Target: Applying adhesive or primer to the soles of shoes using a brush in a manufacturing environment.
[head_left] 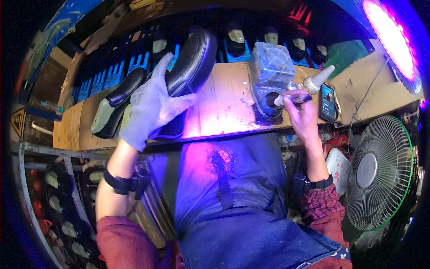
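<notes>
My left hand (152,101), in a pale grey glove, is over the lower part of a black shoe (192,62) that tilts upward, its textured upper showing. The thumb lies across the shoe and one finger points up along its side; the other fingers are hidden. Another black shoe with a pale grey end (118,103) lies just left of that hand. At the right, my bare right hand (298,112) pinches a small brush (291,99) with a dark handle end. Its whitish tip is at the round opening of a dirty, translucent plastic container (274,67).
Behind the cardboard-covered bench (224,98) runs a blue slotted rack (114,74) bearing several shoes. Right of the container are a white cone-tipped bottle (319,80) and a phone (328,103). A fan (378,172) stands lower right, beneath a bright pink-violet lamp (389,38). A metal frame (71,179) with shoes is lower left.
</notes>
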A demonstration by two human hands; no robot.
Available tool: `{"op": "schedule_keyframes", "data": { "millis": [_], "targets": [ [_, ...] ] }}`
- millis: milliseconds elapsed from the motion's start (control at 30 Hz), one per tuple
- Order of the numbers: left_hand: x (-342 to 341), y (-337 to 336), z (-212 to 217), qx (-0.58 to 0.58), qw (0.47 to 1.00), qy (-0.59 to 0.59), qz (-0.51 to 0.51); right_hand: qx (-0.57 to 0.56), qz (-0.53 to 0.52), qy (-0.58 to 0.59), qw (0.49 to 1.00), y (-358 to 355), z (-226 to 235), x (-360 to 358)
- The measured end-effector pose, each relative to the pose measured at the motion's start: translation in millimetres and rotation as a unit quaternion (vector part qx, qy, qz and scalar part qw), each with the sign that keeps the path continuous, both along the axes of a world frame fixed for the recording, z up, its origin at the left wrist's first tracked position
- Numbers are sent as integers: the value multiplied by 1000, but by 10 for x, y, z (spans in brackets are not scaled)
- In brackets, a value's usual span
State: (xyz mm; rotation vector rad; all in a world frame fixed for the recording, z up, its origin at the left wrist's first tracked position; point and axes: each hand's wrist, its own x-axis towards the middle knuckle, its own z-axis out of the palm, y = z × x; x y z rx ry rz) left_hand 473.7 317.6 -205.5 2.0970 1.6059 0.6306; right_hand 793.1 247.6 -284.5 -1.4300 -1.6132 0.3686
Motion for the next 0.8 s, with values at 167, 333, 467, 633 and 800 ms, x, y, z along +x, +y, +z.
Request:
{"op": "schedule_keyframes", "data": {
  "millis": [167, 333, 467, 633, 800],
  "targets": [
    [-227, -320, -556, 275, 957, -48, -78, 9, -86, 176, 981, -192, -234, -99],
    [-382, -824, -1083, 338, 928, -39, -149, -19, -45, 334, 941, -239, -211, -512],
    [-409, -1027, -1186, 347, 923, -29, -167, -72, 61, 320, 943, 260, -67, -1162],
    [-393, -990, -1204, 340, 919, -20, -200, -159, 80, 324, 929, 596, -10, -1551],
    [-461, -1020, -1293, 326, 925, -41, -189, -237, 69, 226, 942, 464, 131, -1593]
  ]
}}
